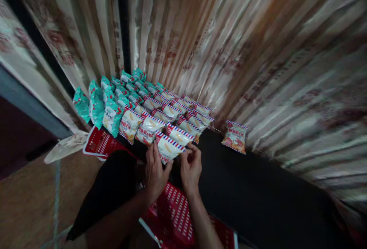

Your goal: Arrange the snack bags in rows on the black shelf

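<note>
Between my two hands is a white snack bag (168,148) with a red-and-blue striped top edge, at the front end of the rows. My left hand (155,170) grips its left side, fingers behind and thumb in front. At its right side, my right hand (190,166) pinches the corner with curled fingers. Just behind it stand more white snack bags (149,126) in close rows. To the left are rows of teal snack bags (112,115), standing upright and packed together. One separate white snack bag (235,137) leans against the plastic-covered wall on the right.
The bags stand on a black shelf (243,187) that runs to the right. Wrinkled plastic sheeting (206,42) with red print hangs behind it. Below my arms is a red perforated basket (174,210); another red basket (104,142) sits at the left. Tiled floor (28,203) shows lower left.
</note>
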Tool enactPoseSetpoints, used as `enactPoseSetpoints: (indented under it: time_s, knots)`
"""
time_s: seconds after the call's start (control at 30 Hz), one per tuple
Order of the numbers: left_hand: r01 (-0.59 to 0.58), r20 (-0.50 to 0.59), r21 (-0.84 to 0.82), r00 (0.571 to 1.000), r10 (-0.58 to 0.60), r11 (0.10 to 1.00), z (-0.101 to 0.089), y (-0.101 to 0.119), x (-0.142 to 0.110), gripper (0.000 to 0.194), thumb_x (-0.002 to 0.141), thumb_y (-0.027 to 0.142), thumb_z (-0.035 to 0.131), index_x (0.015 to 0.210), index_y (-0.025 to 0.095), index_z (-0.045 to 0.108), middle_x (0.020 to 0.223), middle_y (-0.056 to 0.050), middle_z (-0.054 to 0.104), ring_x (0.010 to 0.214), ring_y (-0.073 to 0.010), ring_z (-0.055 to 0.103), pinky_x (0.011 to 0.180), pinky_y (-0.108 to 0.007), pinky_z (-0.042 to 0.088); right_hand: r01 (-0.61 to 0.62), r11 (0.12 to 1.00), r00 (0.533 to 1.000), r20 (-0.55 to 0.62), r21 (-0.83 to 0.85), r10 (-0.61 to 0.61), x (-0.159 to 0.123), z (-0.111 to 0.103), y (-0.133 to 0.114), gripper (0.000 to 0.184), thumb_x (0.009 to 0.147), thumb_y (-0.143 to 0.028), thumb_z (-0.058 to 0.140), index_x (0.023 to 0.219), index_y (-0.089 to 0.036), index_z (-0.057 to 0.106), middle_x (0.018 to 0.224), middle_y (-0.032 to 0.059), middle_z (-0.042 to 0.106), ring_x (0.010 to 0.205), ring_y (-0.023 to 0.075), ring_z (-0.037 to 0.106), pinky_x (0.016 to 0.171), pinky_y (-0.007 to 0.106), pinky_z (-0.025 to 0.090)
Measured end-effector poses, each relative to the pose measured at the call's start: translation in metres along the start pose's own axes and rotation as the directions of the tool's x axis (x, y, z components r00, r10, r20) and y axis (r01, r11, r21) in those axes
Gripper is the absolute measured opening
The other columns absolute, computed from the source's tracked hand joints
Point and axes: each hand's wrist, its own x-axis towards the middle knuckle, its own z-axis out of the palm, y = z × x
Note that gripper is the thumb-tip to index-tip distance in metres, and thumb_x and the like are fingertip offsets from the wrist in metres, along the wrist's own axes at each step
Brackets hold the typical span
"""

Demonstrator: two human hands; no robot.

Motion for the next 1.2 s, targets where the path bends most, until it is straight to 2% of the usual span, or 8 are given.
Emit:
enactPoseSetpoints:
  time_s: [0.13, 0.27, 0.57, 0.67, 0.77, 0.93, 1.1, 1.2]
  knots:
    - [-0.057, -0.026, -0.038, 0.998, 0.056, 0.998, -0.009, 0.003, -0.002, 0.074, 0.088, 0.036, 0.048, 0.145, 0.01, 0.008, 0.137, -0.024, 0.036, 0.127, -0.0317, 0.037, 0.097, -0.047, 0.041, 0.036, 0.999, 0.999, -0.014, 0.006, -0.036, -0.015, -0.003, -0.003, 0.044, 0.081, -0.047, 0.055, 0.113, -0.019, 0.045, 0.072, -0.0036, 0.053, 0.064, 0.0121, 0.053, 0.065, 0.026, 0.045]
    - [-0.082, 0.008, -0.038, 0.997, 0.082, 0.996, -0.013, 0.003, 0.0, 0.062, 0.091, 0.033, 0.041, 0.145, 0.013, 0.017, 0.139, -0.02, 0.035, 0.128, -0.0301, 0.035, 0.1, -0.046, 0.038, 0.037, 0.998, 0.998, -0.041, -0.06, -0.039, -0.025, -0.004, 0.0, 0.042, 0.081, -0.048, 0.053, 0.111, -0.018, 0.048, 0.082, 0.0008, 0.056, 0.073, 0.014, 0.055, 0.07, 0.028, 0.046]
    - [-0.138, -0.025, 0.02, 0.99, 0.139, 0.99, -0.001, -0.001, 0.002, 0.053, 0.092, 0.031, 0.04, 0.141, 0.015, 0.031, 0.13, -0.018, 0.042, 0.119, -0.0295, 0.041, 0.095, -0.045, 0.04, 0.1, 0.982, 0.993, 0.084, -0.162, -0.087, -0.033, 0.005, 0.012, 0.043, 0.079, -0.05, 0.055, 0.106, -0.017, 0.051, 0.091, 0.0044, 0.058, 0.082, 0.0168, 0.056, 0.075, 0.031, 0.046]
    - [-0.126, -0.008, -0.011, 0.992, 0.126, 0.992, -0.004, 0.0, 0.002, 0.052, 0.092, 0.03, 0.041, 0.141, 0.017, 0.031, 0.128, -0.017, 0.043, 0.118, -0.0285, 0.042, 0.094, -0.044, 0.041, 0.101, 0.955, 0.993, 0.081, -0.278, -0.082, -0.032, 0.007, 0.007, 0.046, 0.078, -0.055, 0.054, 0.103, -0.016, 0.052, 0.088, 0.0051, 0.058, 0.078, 0.018, 0.055, 0.072, 0.032, 0.045]
    - [-0.112, 0.0, -0.065, 0.994, 0.113, 0.992, -0.005, 0.0, 0.001, 0.055, 0.092, 0.029, 0.04, 0.143, 0.016, 0.024, 0.129, -0.017, 0.043, 0.118, -0.0275, 0.042, 0.096, -0.044, 0.04, 0.126, 0.912, 0.992, 0.067, -0.389, -0.109, -0.03, 0.01, -0.001, 0.043, 0.079, -0.058, 0.051, 0.089, -0.016, 0.053, 0.078, 0.0035, 0.054, 0.07, 0.0176, 0.053, 0.064, 0.03, 0.042]
    - [-0.099, 0.0, -0.181, 0.995, 0.1, 0.979, -0.008, -0.006, -0.008, 0.062, 0.091, 0.028, 0.042, 0.144, 0.012, 0.014, 0.138, -0.019, 0.036, 0.129, -0.0274, 0.033, 0.103, -0.047, 0.035, 0.221, 0.898, 0.975, 0.081, -0.381, -0.206, -0.031, 0.015, -0.004, 0.034, 0.085, -0.051, 0.046, 0.075, -0.019, 0.049, 0.07, 0.0003, 0.048, 0.064, 0.015, 0.047, 0.06, 0.028, 0.038]
    - [0.002, -0.045, -0.291, 0.999, -0.016, 0.957, -0.025, -0.021, -0.006, 0.046, 0.089, 0.019, 0.043, 0.135, 0.022, 0.035, 0.135, -0.013, 0.038, 0.126, -0.0243, 0.038, 0.099, -0.044, 0.04, 0.265, 0.886, 0.962, 0.039, -0.38, -0.271, -0.035, 0.016, -0.005, 0.029, 0.087, -0.047, 0.046, 0.075, -0.02, 0.046, 0.073, 0.0005, 0.047, 0.068, 0.0153, 0.047, 0.063, 0.027, 0.038]
    - [0.024, -0.113, -0.268, 0.992, -0.056, 0.963, -0.036, -0.029, 0.008, 0.039, 0.085, 0.013, 0.045, 0.123, 0.022, 0.048, 0.13, -0.012, 0.041, 0.124, -0.025, 0.04, 0.097, -0.044, 0.042, 0.275, 0.875, 0.958, 0.031, -0.398, -0.286, -0.035, 0.016, -0.005, 0.031, 0.086, -0.047, 0.047, 0.071, -0.022, 0.042, 0.069, -0.0014, 0.044, 0.064, 0.0141, 0.044, 0.06, 0.027, 0.036]
